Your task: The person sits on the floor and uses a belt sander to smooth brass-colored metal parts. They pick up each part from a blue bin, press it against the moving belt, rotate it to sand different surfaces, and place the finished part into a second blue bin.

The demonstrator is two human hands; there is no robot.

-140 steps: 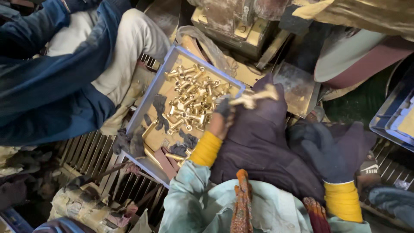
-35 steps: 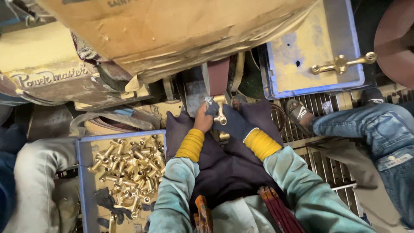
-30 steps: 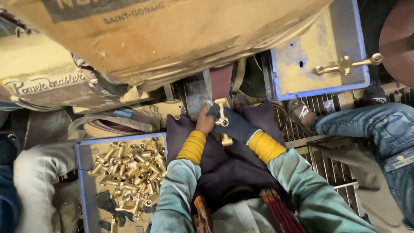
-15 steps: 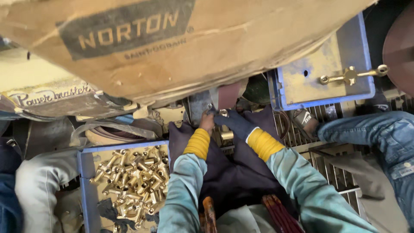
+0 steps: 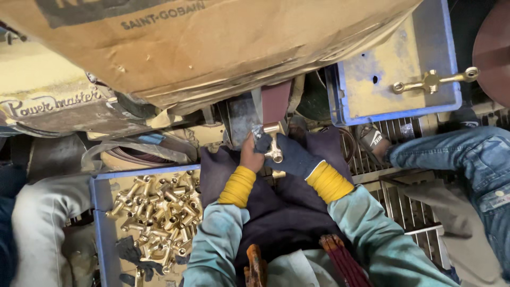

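Both my hands hold one brass fitting (image 5: pixel 274 142) up against a dark red sanding belt (image 5: pixel 276 101) under a big cardboard-covered machine. My left hand (image 5: pixel 249 155) grips the fitting from the left, its fingers partly hidden. My right hand (image 5: pixel 287 155), in a dark glove, grips it from the right. Both wrists wear yellow cuffs over pale green sleeves. A dark cloth (image 5: pixel 276 212) lies over my lap beneath the hands.
A blue tray (image 5: pixel 101 212) at lower left holds several brass fittings (image 5: pixel 156 212). Another blue tray (image 5: pixel 388 114) at upper right holds one long brass piece (image 5: pixel 433 81). A person's jeans leg (image 5: pixel 467 159) is at right, another person's pale trousers (image 5: pixel 37 223) at left. Metal grating lies underfoot.
4.7 s ago my left hand held a fitting above the tray of brass parts. Since then the view swung to the machine, and both hands now press the fitting at the belt.
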